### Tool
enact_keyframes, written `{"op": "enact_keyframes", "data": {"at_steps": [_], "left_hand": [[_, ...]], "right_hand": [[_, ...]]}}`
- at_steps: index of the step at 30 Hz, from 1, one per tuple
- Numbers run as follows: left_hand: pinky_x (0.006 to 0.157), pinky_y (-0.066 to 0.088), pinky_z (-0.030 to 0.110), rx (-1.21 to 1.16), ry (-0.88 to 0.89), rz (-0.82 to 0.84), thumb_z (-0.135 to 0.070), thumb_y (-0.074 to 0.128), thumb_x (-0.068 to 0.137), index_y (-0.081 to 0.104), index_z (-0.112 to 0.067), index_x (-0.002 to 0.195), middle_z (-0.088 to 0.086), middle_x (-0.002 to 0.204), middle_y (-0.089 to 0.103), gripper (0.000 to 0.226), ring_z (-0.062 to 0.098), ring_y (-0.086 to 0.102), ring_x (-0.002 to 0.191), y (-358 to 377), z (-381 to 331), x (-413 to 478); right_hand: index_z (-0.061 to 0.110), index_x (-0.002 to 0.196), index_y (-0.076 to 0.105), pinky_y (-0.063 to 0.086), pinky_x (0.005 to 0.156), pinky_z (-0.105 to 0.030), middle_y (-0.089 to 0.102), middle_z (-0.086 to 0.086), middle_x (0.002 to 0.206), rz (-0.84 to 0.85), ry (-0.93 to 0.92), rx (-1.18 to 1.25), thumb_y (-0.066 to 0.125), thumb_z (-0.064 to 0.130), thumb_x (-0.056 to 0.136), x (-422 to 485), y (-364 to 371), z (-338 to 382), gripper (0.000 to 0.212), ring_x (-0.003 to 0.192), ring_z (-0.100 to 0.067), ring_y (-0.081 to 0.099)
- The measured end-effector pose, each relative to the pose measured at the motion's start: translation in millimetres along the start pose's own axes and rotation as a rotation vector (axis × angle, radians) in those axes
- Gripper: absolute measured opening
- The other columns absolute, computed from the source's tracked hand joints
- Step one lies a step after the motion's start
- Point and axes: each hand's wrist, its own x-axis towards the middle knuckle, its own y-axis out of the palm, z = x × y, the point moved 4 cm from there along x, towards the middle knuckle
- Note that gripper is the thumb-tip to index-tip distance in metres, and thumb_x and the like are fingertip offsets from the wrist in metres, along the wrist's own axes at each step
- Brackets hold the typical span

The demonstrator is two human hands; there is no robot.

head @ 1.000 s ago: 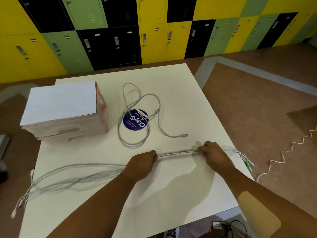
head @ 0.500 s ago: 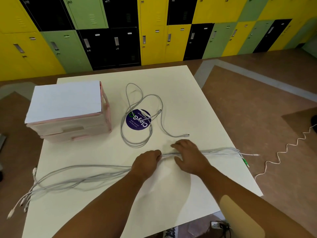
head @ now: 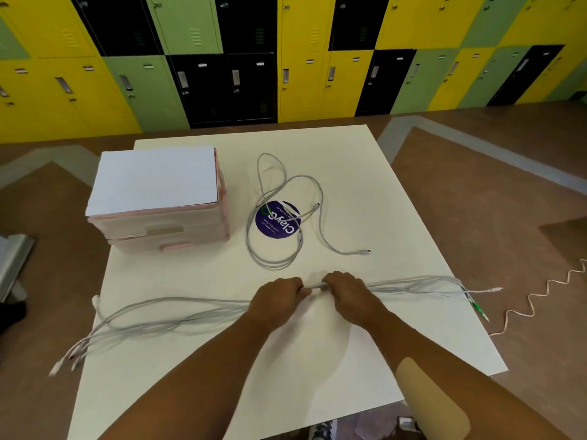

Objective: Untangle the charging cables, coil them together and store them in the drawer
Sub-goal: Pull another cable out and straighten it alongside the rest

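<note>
A bundle of several grey charging cables (head: 178, 309) lies stretched left to right across the near part of the white table (head: 365, 192). My left hand (head: 278, 300) and my right hand (head: 347, 290) grip the bundle side by side at its middle, almost touching. The bundle's plugs hang over the table's left edge, and its right ends, one with a green plug (head: 478, 309), reach the right edge. One more grey cable (head: 286, 223) lies loosely looped behind my hands. A pink drawer unit (head: 158, 204) with shut drawers stands at the back left.
A round purple sticker (head: 278, 219) lies under the looped cable. A pale wavy cord (head: 540, 296) trails on the brown floor to the right. Yellow, green and black lockers (head: 286, 58) line the far wall.
My right hand has slid leftward along the bundle from near the table's right edge until it sits next to my left hand. The left hand has stayed put.
</note>
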Motion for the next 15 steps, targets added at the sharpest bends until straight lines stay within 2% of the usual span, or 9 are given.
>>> {"op": "enact_keyframes", "data": {"at_steps": [4,8,11,15], "left_hand": [[0.072,0.045,0.035,0.052,0.000,0.032,-0.052,0.032,0.103,0.053,-0.026,0.095,-0.004,0.091,0.065,0.034,0.021,0.058,0.081,-15,48,-24],[0.077,0.046,0.035,0.031,0.017,-0.006,-0.046,0.031,0.104,0.053,-0.028,0.103,-0.007,0.100,0.066,0.028,0.020,0.061,0.088,-19,71,-43],[0.080,0.046,0.035,0.008,-0.002,-0.012,-0.038,0.032,0.105,0.053,-0.025,0.108,-0.005,0.104,0.064,0.025,0.021,0.060,0.090,-18,73,-50],[0.074,0.041,0.035,-0.005,-0.023,-0.009,-0.035,0.034,0.105,0.052,-0.023,0.100,-0.002,0.098,0.064,0.022,0.023,0.057,0.087,-18,71,-51]], "right_hand": [[0.017,0.106,0.062,0.043,0.093,-0.041,0.060,-0.004,0.103,-0.047,0.043,0.068,0.044,0.005,0.096,1,-11,-20,0.024,0.099,-0.026,0.058],[0.014,0.109,0.065,0.040,0.087,-0.026,0.060,-0.004,0.102,-0.022,0.017,0.070,0.046,0.004,0.098,4,-9,-13,0.024,0.098,-0.023,0.058],[0.013,0.107,0.068,0.043,0.086,-0.029,0.061,-0.004,0.099,-0.064,0.010,0.066,0.047,0.004,0.097,6,-4,-9,0.025,0.096,-0.024,0.058],[0.018,0.109,0.069,0.043,0.080,-0.032,0.061,0.000,0.099,-0.088,0.006,-0.074,0.047,0.009,0.097,4,1,-6,0.027,0.091,-0.023,0.054]]}}
